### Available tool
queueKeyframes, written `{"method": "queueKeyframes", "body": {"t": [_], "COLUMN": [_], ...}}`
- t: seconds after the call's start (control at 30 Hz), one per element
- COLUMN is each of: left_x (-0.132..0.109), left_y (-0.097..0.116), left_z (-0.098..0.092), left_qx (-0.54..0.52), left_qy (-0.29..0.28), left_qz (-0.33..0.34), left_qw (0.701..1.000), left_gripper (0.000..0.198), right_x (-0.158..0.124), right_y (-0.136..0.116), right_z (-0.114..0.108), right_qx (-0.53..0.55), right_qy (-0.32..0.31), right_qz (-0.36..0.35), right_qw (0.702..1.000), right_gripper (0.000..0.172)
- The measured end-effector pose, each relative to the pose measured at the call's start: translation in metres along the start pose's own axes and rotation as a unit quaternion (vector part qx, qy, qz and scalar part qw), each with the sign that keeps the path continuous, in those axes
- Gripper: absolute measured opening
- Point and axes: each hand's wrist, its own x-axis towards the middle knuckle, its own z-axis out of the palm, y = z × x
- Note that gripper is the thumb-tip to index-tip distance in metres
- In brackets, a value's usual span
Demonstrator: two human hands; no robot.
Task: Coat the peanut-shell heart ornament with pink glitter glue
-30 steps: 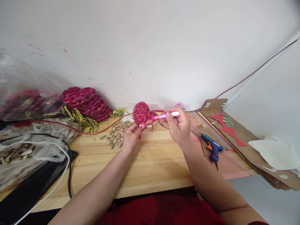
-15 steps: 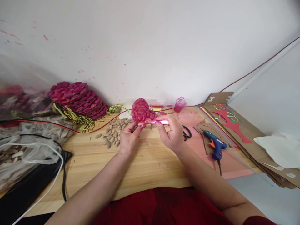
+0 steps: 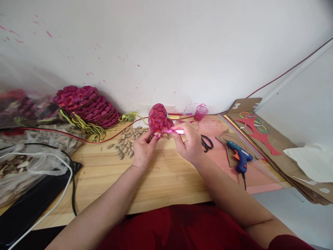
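A magenta heart-shaped piece (image 3: 158, 118), its face covered with painted peanut shells, is held upright above the table by my left hand (image 3: 145, 146), whose thumb and fingers pinch its lower edge. My right hand (image 3: 188, 140) is closed around a paintbrush (image 3: 179, 132) with a white handle. The brush's pink tip touches or lies very near the lower edge of the heart, close to my left thumb. Pink paint stains my left fingertips. Unpainted peanuts (image 3: 126, 143) lie on the wood behind my left hand.
Several magenta peanut-covered pieces (image 3: 88, 104) with yellow-green yarn are stacked at left. A cup of pink paint (image 3: 201, 113) stands by the wall. Right of my hand lie black-handled scissors (image 3: 207, 143) and a blue glue gun (image 3: 240, 156). Cables and a plastic bag (image 3: 39, 161) occupy the left side.
The heart has turned slightly and looks narrower. The brush and my right hand have shifted a little left against it. The whole view has tilted slightly.
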Motion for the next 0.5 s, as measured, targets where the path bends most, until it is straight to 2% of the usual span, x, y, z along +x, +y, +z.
{"method": "queueKeyframes", "body": {"t": [0.5], "left_x": [0.0021], "left_y": [-0.002], "left_z": [0.0001], "left_qx": [-0.011], "left_qy": [-0.012], "left_qz": [-0.014], "left_qw": [1.0], "left_gripper": [0.036], "right_x": [-0.0017], "right_y": [-0.0009], "right_z": [-0.0001], "right_qx": [-0.014], "right_qy": [-0.035], "right_qz": [-0.01], "right_qw": [0.999], "right_gripper": [0.004]}}
